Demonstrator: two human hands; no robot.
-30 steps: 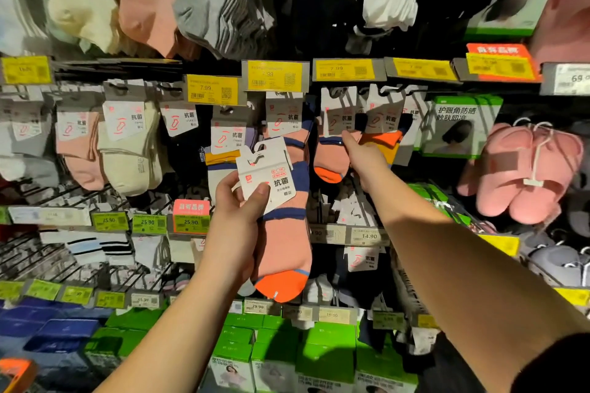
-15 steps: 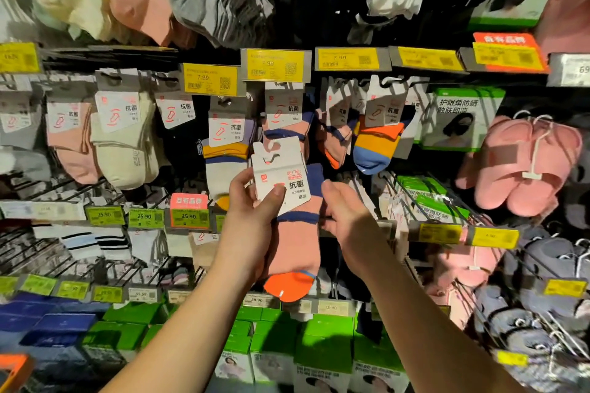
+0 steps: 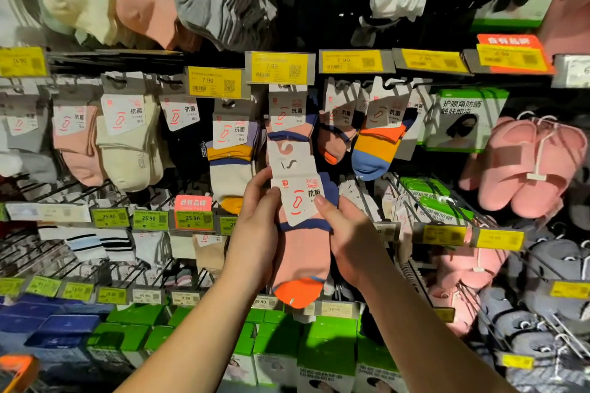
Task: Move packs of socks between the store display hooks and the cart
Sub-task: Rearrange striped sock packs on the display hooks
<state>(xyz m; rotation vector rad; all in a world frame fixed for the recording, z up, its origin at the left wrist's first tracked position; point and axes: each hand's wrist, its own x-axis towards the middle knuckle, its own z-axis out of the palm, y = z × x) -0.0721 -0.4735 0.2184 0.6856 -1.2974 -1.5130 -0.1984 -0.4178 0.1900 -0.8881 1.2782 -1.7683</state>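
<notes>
Sock pack [image 3: 301,233] held in both hands, off the hooks, in front of the display.

Left hand [image 3: 258,230] curls round the pack's left edge, thumb lying on the card [image 3: 295,188]; right hand [image 3: 349,239] grips the right edge, thumb pressed on the card's lower right corner. Pack hangs upright, orange toe down, the card's hanger cutout at top and free of any hook. Directly behind and above, a like pack [image 3: 289,120] hangs under a yellow price tag [image 3: 277,68]; striped packs hang to either side. Orange object [image 3: 16,370] at bottom left corner may be the cart; cannot tell. Judged step: pack in transit between hook and cart, direction not readable from this view. Next move calls for either lifting the cutout level with a hook tip and threading it on, or lowering the pack toward the cart.
</notes>
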